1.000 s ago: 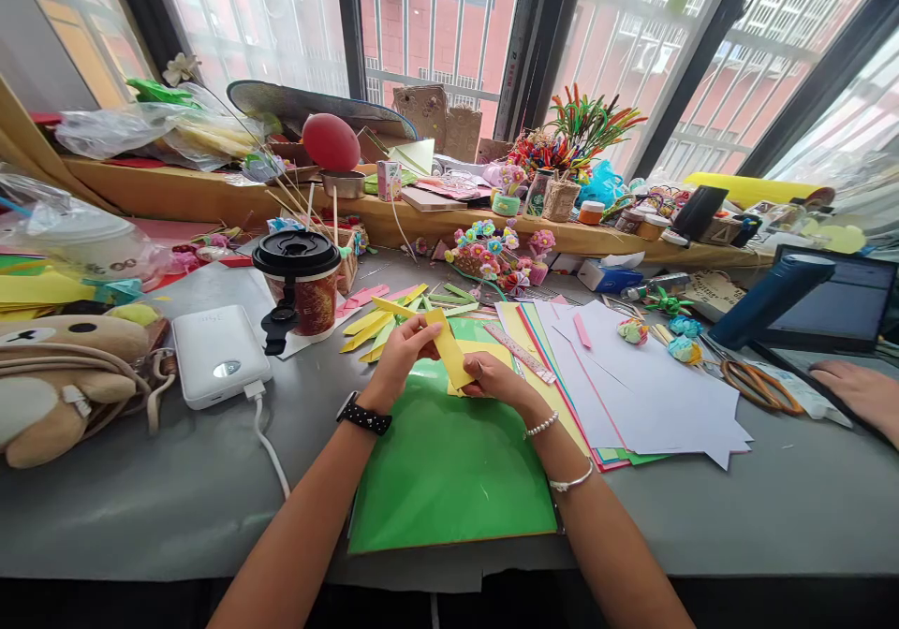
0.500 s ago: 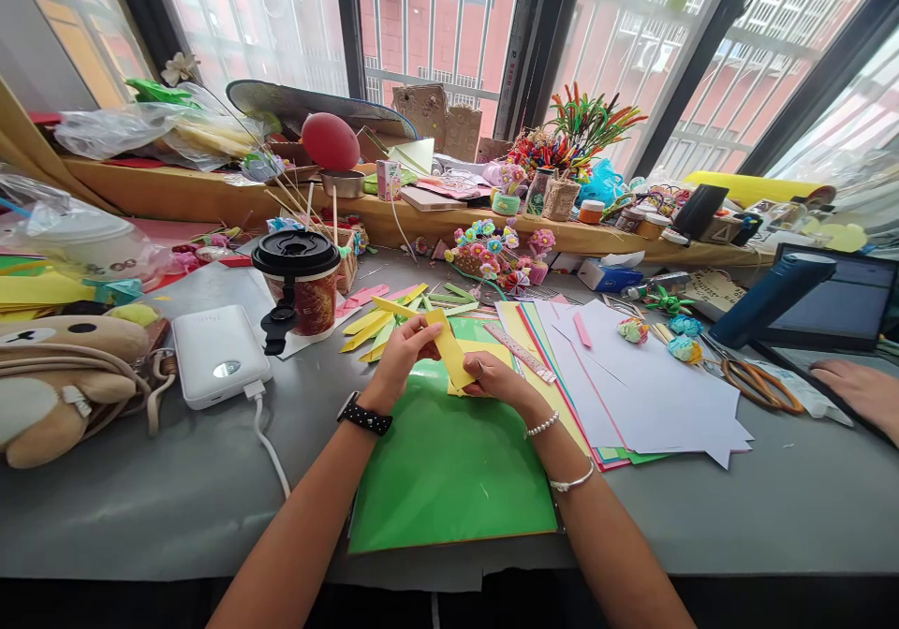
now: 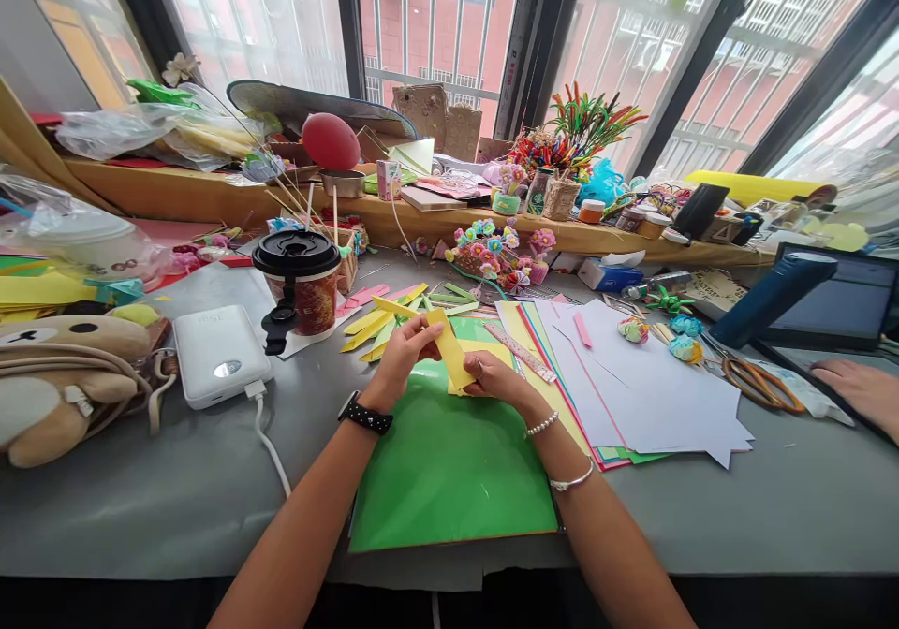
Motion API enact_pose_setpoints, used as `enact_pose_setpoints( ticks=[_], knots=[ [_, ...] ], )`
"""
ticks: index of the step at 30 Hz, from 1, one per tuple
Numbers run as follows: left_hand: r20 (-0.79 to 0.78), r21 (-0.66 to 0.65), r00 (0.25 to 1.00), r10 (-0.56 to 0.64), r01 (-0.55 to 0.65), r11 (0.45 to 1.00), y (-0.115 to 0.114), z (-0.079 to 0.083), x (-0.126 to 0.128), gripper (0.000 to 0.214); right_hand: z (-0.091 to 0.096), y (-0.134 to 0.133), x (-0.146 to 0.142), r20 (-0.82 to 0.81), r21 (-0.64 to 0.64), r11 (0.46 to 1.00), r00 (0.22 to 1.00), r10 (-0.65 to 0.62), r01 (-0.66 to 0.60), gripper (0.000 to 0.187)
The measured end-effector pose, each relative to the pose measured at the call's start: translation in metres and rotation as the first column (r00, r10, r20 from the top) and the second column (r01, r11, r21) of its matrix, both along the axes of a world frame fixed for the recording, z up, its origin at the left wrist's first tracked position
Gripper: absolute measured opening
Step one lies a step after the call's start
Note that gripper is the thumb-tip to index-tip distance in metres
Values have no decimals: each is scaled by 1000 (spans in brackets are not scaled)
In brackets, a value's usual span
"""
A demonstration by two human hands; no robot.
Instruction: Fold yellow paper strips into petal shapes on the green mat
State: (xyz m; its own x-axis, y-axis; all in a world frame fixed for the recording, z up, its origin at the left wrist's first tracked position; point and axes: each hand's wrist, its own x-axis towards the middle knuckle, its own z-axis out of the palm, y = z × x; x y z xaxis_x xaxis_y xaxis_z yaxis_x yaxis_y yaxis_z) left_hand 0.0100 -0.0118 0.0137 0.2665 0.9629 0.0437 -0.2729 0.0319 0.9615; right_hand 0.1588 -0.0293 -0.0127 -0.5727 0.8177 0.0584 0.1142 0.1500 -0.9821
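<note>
A yellow paper strip (image 3: 450,352) is stretched at a slant between my two hands. My left hand (image 3: 407,353) is closed on its upper end, thumb on top. My right hand (image 3: 497,376) pinches the lower end; its fingertips are partly hidden. Beneath the hands lies a glossy green folder (image 3: 453,479), with more yellow and green paper under the strip. Folded yellow and green paper pieces (image 3: 379,328) lie just beyond my left hand. A patterned ruler (image 3: 520,353) rests beyond my right hand.
White and coloured sheets (image 3: 653,386) spread to the right, with scissors (image 3: 762,386) past them. A lidded cup (image 3: 309,292), white power bank (image 3: 219,356) and plush bear (image 3: 70,386) stand left. Another person's hand (image 3: 861,390) is near a laptop (image 3: 832,301) at far right.
</note>
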Motion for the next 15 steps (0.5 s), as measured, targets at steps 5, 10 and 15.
enact_pose_setpoints(
  ticks=[5,10,15],
  knots=[
    [-11,1,1000,-11,11,1000,0,-1,0,21,0,0,0,4,17,1000,1000,6,-6,53],
    [-7,4,1000,-2,2,1000,1,-1,0,21,2,0,0,0,-14,1000,1000,-3,3,50],
    [-4,-1,1000,-5,5,1000,0,1,0,23,4,-1,-1,13,-59,996,998,-62,63,47]
  ],
)
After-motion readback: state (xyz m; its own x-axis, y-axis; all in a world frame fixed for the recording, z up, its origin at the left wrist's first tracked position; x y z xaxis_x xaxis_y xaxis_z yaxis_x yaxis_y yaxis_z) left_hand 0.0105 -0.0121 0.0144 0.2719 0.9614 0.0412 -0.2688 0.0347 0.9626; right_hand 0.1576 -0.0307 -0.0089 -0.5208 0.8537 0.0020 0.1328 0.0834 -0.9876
